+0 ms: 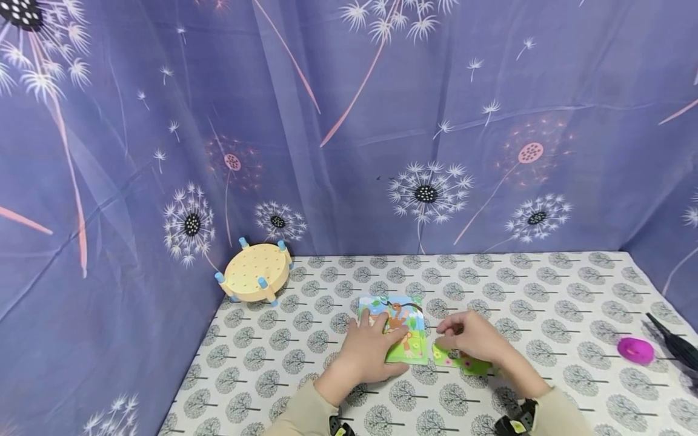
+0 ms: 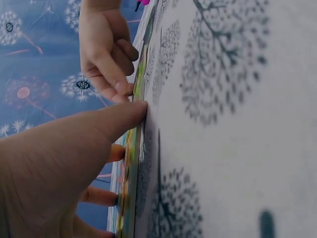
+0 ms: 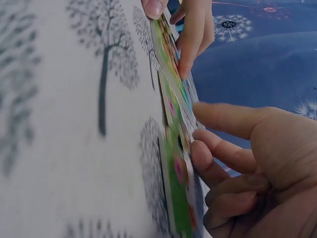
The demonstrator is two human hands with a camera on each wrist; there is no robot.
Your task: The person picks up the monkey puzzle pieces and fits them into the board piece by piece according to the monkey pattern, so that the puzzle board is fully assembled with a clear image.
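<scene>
A colourful picture puzzle [image 1: 417, 351] with an orange-brown animal on blue and green lies flat on the tree-print cloth. My left hand [image 1: 368, 351] rests on it with fingers spread, the thumb [image 2: 131, 111] along its near edge. Just right of it, my right hand [image 1: 477, 339] pinches a green, flowered puzzle piece [image 1: 444, 358], low over the cloth. Its remaining fingers [image 3: 237, 196] curl in towards the palm. Another green piece [image 1: 475, 366] lies under this hand, partly hidden by it. From the right wrist, the green pieces [image 3: 179, 178] appear edge-on beside the puzzle.
A pale yellow round stool-like toy [image 1: 256, 269] with blue-tipped legs stands at the back left corner. Towards the right edge are a magenta oval object [image 1: 636, 350] and a black long-handled thing [image 1: 678, 345]. Purple dandelion-print curtains [image 1: 349, 181] enclose the table's back and sides.
</scene>
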